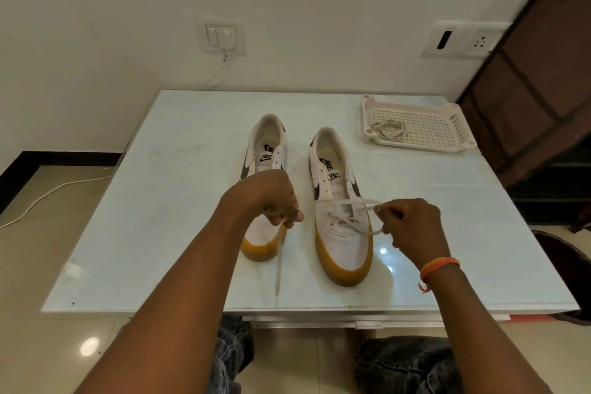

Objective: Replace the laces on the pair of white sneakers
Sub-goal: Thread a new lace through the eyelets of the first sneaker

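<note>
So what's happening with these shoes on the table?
A person is lacing a pair of white sneakers on a glass-topped table. The right hand pinches a white lace threaded through the lowest eyelets of the right sneaker. The left hand pinches the lace's other end, which hangs down in front of the left sneaker. The upper eyelets are still empty. Another lace lies coiled in a white tray at the back right.

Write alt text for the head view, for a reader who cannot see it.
Two hands lace the right sneaker on a glass table: the left hand pinches one lace end, the right hand pinches a loop of the lace. The left sneaker has no visible lacing, and a tray behind holds another lace.
</note>
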Tool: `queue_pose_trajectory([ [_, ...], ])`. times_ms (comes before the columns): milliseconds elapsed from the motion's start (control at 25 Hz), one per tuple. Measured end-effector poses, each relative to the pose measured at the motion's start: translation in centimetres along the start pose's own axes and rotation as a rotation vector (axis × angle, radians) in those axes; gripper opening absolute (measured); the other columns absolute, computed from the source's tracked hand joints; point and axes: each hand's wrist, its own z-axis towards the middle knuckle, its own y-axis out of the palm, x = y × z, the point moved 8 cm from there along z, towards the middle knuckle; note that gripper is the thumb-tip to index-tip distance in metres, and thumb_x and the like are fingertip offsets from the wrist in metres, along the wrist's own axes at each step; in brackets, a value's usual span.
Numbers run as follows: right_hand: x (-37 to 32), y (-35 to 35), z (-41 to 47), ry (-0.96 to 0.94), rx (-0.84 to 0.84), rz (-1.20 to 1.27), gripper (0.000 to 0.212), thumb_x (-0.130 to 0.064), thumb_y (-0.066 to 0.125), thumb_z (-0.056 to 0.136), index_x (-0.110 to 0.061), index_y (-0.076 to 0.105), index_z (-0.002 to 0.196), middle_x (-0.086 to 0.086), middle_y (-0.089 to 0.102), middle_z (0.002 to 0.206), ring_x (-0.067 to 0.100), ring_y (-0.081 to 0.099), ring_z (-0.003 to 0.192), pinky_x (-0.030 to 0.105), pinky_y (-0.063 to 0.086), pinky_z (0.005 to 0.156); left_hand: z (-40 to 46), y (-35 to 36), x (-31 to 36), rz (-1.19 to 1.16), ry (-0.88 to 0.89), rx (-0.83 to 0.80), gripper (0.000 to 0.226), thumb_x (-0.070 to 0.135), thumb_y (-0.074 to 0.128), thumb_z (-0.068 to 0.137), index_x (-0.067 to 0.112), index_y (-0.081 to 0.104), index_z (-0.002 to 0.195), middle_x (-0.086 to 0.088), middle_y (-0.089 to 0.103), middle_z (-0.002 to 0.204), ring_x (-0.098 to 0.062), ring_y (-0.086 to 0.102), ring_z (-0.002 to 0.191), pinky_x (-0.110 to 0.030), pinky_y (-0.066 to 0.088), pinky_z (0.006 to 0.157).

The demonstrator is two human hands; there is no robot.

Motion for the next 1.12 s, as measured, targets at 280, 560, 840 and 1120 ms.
queue_pose_trajectory([
  [280,-8.4,3.0,-4.2,-0.546,-0.017,-0.220,0.056,-0.028,0.078,0.080,-0.020,0.057,0.132,-0.005,0.063,0.064,0.010,0.055,0.052,0.025,0.050,0.050,-0.9,1.0,3.2,-0.167,0.187,-0.104,0.018,0.014,0.075,0.083,0.000,0.074,0.095,-0.008,0.075,0.080,-0.002,0.048,0.043,-0.013,0.032,0.041],
  [560,-6.4,0.4,-2.4,-0.508,0.225,-0.229,0.015,-0.015,0.063,0.086,-0.011,0.076,0.092,0.007,0.071,0.069,0.026,0.066,0.058,0.031,0.053,0.054,-1.0,0.1,2.5,-0.231,0.173,-0.119,0.018,0.019,0.077,0.082,0.007,0.076,0.095,-0.003,0.076,0.082,-0.006,0.038,0.046,-0.021,0.025,0.049],
  [840,0.4,-0.2,0.3,-0.035,0.080,-0.241,0.026,-0.027,0.060,0.094,-0.013,0.074,0.077,0.002,0.064,0.065,0.027,0.062,0.063,0.029,0.048,0.059,-2.4,-1.7,2.9,-0.404,0.323,-0.144,0.015,0.019,0.073,0.084,0.011,0.072,0.097,-0.011,0.075,0.089,-0.008,0.035,0.049,-0.020,0.028,0.046],
  [1120,-4.6,4.7,-3.4,-0.238,-0.204,-0.152,0.029,-0.034,0.059,0.094,-0.015,0.072,0.076,-0.001,0.066,0.067,0.009,0.057,0.060,0.018,0.043,0.059,-2.7,-3.0,5.4,-0.910,0.586,-0.116,0.023,0.015,0.062,0.083,0.018,0.075,0.101,-0.008,0.074,0.106,-0.007,0.044,0.061,-0.021,0.036,0.060],
])
